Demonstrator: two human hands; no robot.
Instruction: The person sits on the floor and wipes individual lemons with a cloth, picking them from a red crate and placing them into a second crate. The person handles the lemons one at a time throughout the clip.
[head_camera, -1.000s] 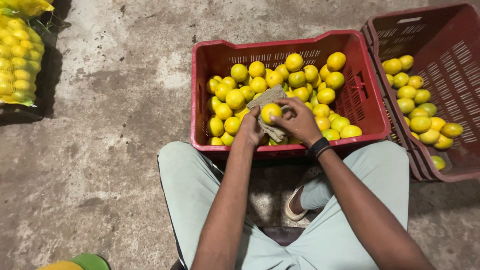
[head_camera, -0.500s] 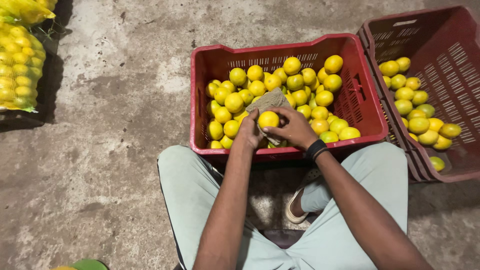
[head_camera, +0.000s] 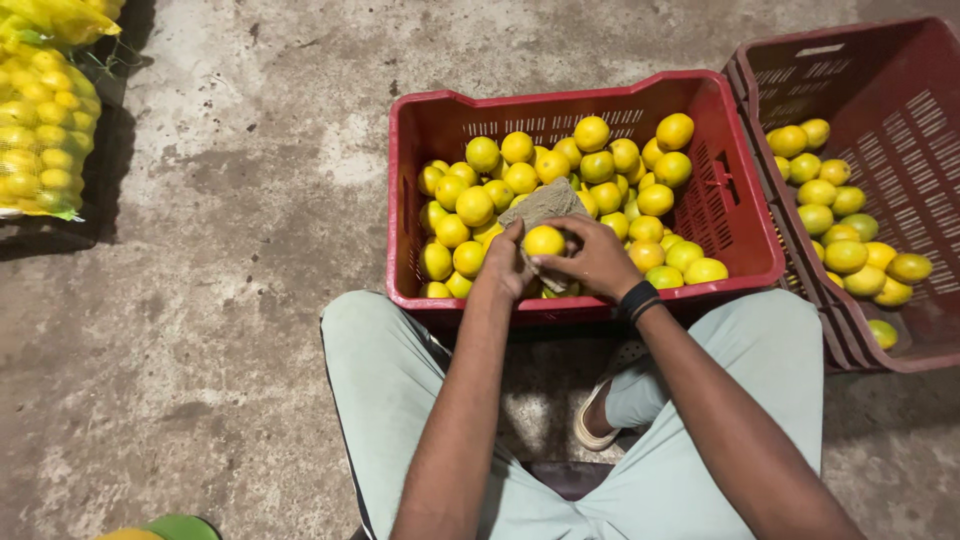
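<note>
Concrete floor (head_camera: 230, 300); red crate (head_camera: 740, 215) full of lemons below the fingers (head_camera: 550, 262), clamped on one lemon (head_camera: 544, 241) and cloth (head_camera: 540, 205) as before

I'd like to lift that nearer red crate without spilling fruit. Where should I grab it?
Probably by the top rim of the two short end walls of the red crate, one hand from each side: the rim is thick and rolled, the walls flare outward, and the fruit lies below it.

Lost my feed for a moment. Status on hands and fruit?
Left hand and right hand both on one yellow fruit with a grey cloth, over the red crate. Nothing in the way.
</note>
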